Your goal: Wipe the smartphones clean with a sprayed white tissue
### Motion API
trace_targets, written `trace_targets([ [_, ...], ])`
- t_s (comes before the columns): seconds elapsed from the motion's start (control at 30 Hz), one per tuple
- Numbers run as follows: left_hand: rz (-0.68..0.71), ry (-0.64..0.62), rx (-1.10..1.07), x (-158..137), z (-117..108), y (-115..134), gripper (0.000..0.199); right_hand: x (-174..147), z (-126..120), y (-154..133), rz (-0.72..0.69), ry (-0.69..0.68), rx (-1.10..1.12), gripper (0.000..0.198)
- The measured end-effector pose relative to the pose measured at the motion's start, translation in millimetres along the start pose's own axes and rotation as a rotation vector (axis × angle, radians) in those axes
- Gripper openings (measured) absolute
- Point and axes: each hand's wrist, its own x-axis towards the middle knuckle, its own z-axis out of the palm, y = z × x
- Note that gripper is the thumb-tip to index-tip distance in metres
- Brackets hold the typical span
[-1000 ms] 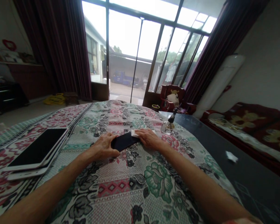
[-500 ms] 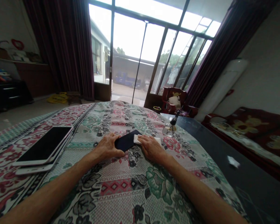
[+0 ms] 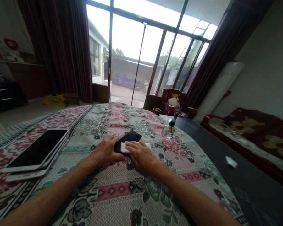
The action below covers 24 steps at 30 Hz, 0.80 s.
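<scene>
A dark, flat phone (image 3: 131, 136) lies on the flowered tablecloth in front of me. My left hand (image 3: 106, 150) grips its left end, with the thumb along the near edge and the fingers at the far side. Under the fingers of my right hand (image 3: 141, 156) is a folded white tissue (image 3: 124, 147), pressed flat on the phone's surface. Part of the tissue sticks out to the right behind the hand. Both hands hide portions of the phone.
Left on the table is a stack of white-framed phones (image 3: 39, 149), black screen up. A clear bottle with a black top (image 3: 168, 130) stands at the right. Beyond it, a dark tabletop (image 3: 212, 147) carries a crumpled white piece (image 3: 231, 162).
My right hand has slid the tissue leftward and slightly nearer across the phone, uncovering its right end. My left hand keeps its hold. The whole view has shifted a little.
</scene>
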Motion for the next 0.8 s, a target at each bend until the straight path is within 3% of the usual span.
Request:
trace_targets([
  [0.3, 0.092, -0.101, -0.106, 3, -16, -17, 0.053, 12, 7, 56, 0.178, 0.009, -0.045, 0.031],
  [0.47, 0.095, -0.188, -0.104, 4, -20, -22, 0.04, 20, 9, 73, 0.263, -0.029, -0.045, 0.03],
  [0.63, 0.156, -0.227, -0.065, 6, -23, -27, 0.028, 16, 10, 67, 0.222, -0.03, -0.07, 0.03],
  [0.8, 0.178, -0.229, -0.074, 6, -22, -31, 0.028, 13, 6, 40, 0.125, -0.018, -0.071, 0.025],
])
